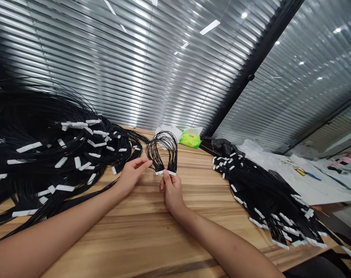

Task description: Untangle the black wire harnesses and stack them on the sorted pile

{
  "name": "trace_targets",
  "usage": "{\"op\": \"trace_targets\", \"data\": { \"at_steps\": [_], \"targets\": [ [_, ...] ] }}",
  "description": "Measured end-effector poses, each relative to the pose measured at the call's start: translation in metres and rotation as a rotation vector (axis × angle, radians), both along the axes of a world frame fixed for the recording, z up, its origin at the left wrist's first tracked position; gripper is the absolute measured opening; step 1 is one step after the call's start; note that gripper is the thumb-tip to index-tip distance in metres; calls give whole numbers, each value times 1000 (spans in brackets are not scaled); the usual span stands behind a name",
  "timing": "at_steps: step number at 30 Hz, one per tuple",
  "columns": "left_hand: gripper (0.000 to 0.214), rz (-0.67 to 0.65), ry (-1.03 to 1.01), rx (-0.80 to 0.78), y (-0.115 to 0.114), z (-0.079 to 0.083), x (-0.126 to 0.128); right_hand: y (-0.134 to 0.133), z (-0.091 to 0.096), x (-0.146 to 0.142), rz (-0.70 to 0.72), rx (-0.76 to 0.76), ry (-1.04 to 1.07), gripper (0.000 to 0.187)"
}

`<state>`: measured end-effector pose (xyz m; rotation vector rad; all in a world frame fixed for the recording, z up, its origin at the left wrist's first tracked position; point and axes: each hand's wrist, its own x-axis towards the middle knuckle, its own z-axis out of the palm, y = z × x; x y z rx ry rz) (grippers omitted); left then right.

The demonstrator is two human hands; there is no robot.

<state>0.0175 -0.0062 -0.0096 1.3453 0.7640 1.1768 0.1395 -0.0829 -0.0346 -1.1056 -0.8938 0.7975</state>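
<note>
A wire harness [175,148] of many thin black wires is bent into an upright loop, its two white connectors [171,173] side by side at the bottom. My right hand [173,193] grips these connectors, thumb in front and fingers behind. Just left of the loop, my left hand [133,172] has its thumb and index fingertip pressed together. A thin black wire runs from those fingertips toward the left connector. What the curled fingers of the right hand touch behind the connectors is hidden.
A large tangled pile of black harnesses [48,150] with white connectors covers the left side. More harnesses [259,193] lie on the right. At the back are a green tissue pack [189,139] and slatted blinds [135,69]. Yellow-and-blue-handled tools [307,174] lie on the white table.
</note>
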Motion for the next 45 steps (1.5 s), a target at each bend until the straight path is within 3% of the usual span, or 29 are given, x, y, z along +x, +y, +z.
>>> {"op": "trace_targets", "data": {
  "at_steps": [7,12,14,19,26,33,40,42,45],
  "targets": [
    [17,34,-21,14,1,-1,-2,5,2,0,-30,-31,57,43],
    [15,-42,-439,-358,7,0,-3,8,4,-1,-51,13,123,41],
    [18,-32,-496,-446,9,-1,-3,8,3,-1,-58,26,142,41],
    [30,-25,-411,-426,14,-6,-2,5,4,-6,24,66,186,42],
    [40,-33,-309,-336,16,-11,-1,-7,11,-22,285,79,370,38],
    [43,11,-250,-228,11,-10,2,-8,10,-21,249,84,362,41],
    [41,140,-261,-129,16,-10,-1,-12,12,-23,390,-1,486,37],
    [43,88,-266,-138,13,-7,-2,-12,15,-22,406,-3,556,33],
    [50,-49,-309,-280,8,-1,-2,-13,19,-20,494,-25,662,33]
  ]
}}
